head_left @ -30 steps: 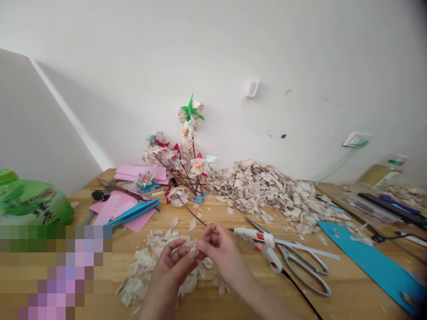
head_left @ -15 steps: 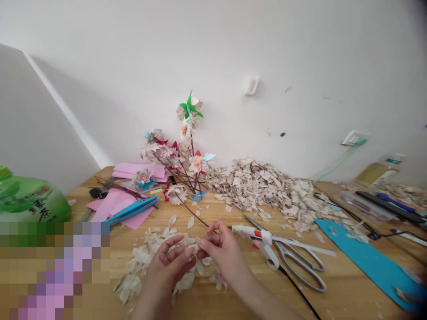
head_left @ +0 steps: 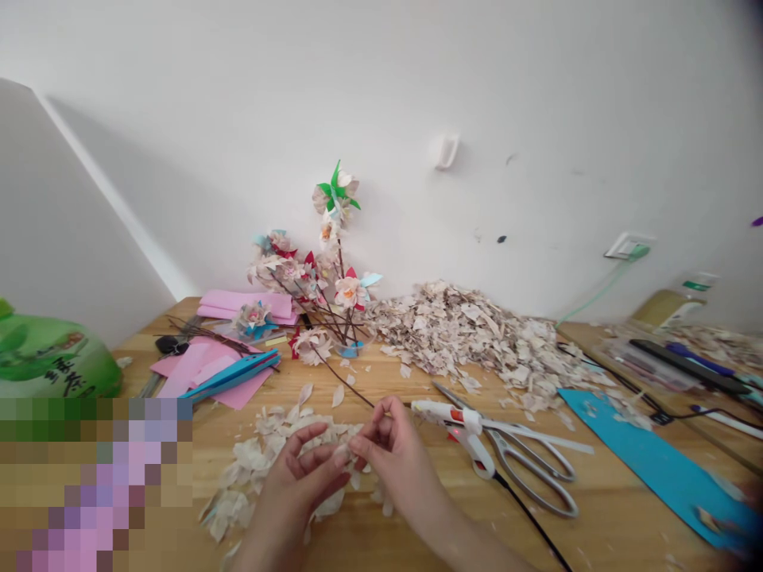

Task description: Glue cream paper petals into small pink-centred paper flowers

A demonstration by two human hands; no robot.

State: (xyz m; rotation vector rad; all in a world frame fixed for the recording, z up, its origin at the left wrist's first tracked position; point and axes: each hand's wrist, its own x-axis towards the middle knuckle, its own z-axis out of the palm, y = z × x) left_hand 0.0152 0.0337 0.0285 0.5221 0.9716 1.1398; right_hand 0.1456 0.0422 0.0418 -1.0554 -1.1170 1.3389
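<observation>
My hands meet low in the middle of the view, over a loose heap of pale paper petals (head_left: 250, 469) on the wooden table (head_left: 602, 508). My right hand (head_left: 387, 453) pinches the end of a thin dark twig (head_left: 342, 384), which rises to a paper blossom (head_left: 311, 345). My left hand (head_left: 304, 469) curls beside it, its fingertips on a pale paper petal (head_left: 337, 433). Whatever sits between my fingertips is partly hidden. A hot glue gun (head_left: 458, 429) lies just right of my right hand, beside steel scissors (head_left: 530, 469).
Paper-flower branches (head_left: 334, 270) stand in a small glass at the wall, beside a large petal pile (head_left: 477, 342). Pink paper (head_left: 208, 373), blue strips (head_left: 230, 377), a green jar (head_left: 48, 357), and a blue card (head_left: 649, 469) lie around. The glue gun's black cord (head_left: 530, 516) runs forward.
The whole scene has drifted slightly left and up in view as my head moved. My hands stay together over the petals, with the fingers shifting only a little.
</observation>
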